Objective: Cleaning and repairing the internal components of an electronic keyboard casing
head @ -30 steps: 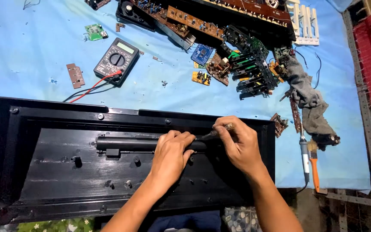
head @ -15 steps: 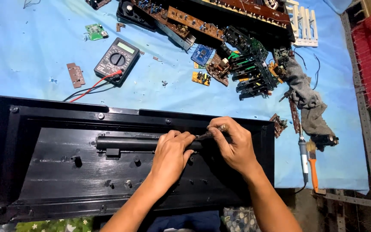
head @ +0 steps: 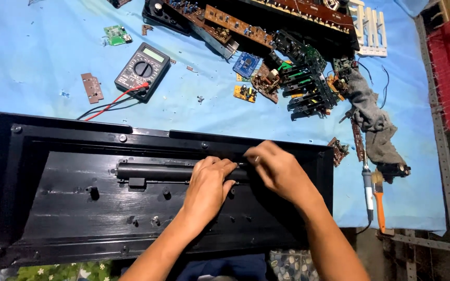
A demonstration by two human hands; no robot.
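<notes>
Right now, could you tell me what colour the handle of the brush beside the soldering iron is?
Orange, seen in the head view: brush, soldering iron.

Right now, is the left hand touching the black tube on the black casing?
Touching. The head view shows the left hand with its fingers curled over the right end of the black tube, and no gap between them.

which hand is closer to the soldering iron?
Right. The right hand is on the black case, on the side nearest the soldering iron lying past the case's right edge. The left hand sits further left, on the black bar.
</notes>
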